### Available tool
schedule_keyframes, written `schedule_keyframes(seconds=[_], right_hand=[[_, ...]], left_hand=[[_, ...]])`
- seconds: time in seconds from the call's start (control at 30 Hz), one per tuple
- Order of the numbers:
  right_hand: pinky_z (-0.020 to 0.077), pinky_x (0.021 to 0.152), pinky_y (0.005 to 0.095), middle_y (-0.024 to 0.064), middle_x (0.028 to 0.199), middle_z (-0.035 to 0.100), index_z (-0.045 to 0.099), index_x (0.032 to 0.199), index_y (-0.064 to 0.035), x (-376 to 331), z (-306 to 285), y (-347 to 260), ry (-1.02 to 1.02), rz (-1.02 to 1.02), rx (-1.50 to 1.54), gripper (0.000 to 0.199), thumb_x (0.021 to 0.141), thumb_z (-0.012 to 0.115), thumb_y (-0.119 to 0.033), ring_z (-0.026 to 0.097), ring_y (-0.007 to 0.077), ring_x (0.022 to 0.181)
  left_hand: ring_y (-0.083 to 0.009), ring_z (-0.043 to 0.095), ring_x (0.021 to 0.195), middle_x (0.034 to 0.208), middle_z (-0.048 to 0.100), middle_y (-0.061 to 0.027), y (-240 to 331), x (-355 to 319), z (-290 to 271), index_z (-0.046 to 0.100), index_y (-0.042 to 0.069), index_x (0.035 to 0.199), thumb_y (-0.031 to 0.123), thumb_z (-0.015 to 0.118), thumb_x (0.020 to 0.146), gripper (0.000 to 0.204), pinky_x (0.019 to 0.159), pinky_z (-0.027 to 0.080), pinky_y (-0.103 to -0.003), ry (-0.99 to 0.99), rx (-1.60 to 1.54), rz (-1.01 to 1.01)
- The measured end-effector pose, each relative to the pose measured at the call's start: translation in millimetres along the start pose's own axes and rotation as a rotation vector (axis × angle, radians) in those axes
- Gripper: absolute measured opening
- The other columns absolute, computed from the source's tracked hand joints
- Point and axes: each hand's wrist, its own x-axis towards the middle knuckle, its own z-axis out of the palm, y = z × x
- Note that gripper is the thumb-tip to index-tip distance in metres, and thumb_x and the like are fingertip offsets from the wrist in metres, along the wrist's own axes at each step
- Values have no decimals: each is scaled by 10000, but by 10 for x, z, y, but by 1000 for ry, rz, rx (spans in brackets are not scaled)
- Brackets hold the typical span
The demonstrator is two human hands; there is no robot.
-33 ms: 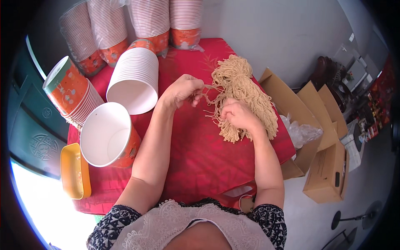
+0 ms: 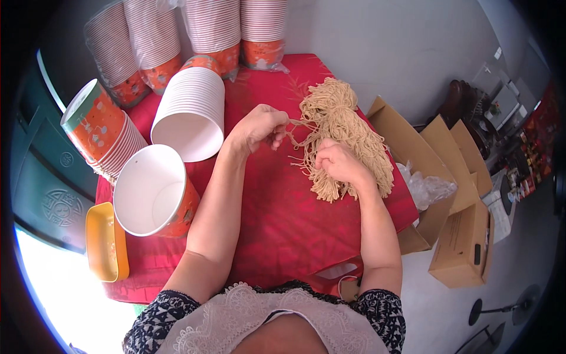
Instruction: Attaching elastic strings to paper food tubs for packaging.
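A heap of pale beige noodle-like strands (image 2: 348, 127) lies on a table covered with a red cloth (image 2: 283, 218). My left hand (image 2: 259, 127) pinches a few strands pulled out from the heap's left side. Over the heap's near end, my right hand (image 2: 339, 162) is closed on a bunch of strands. Both forearms reach in from the lower edge.
A large orange paper cup (image 2: 156, 192) with a white inside stands left of my left arm. Stacks of cups (image 2: 191, 112) lie and stand along the left and back. A yellow tray (image 2: 106, 242) sits at the left edge. Open cardboard boxes (image 2: 460, 236) stand right of the table.
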Motion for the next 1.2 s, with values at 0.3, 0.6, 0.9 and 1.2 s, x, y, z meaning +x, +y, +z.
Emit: schedule_keyframes(seconds=[0.3,0.6,0.9,1.2], right_hand=[[487,770,397,141,867,617,655,681,4,-36,-109,135,-13,53,183,120,751,558,11,614,292,852],[336,1044,442,179,1196,557,660,1140,-28,-51,86,-392,25,65,-387,506,741,711,-337,462,317,1201],[364,1004,580,233,1370,434,600,1112,14,-391,254,-484,65,145,-690,398,729,659,-78,398,400,1296],[430,934,409,168,1195,558,687,875,-31,-645,-363,-297,25,-67,-846,177,714,652,-96,519,317,1092]], left_hand=[[-143,451,378,447,496,-69,180,-88,19,529,16,504,354,612,854,492,401,354,-293,277,54,178],[-124,460,437,513,507,-39,221,-107,45,554,35,595,247,608,917,389,433,380,-281,509,85,305],[-112,474,460,539,519,-29,266,-158,99,555,34,601,215,615,915,367,445,392,-268,480,46,301],[-101,477,470,552,517,-18,283,-189,120,560,26,611,215,611,911,358,442,387,-260,475,66,325]])
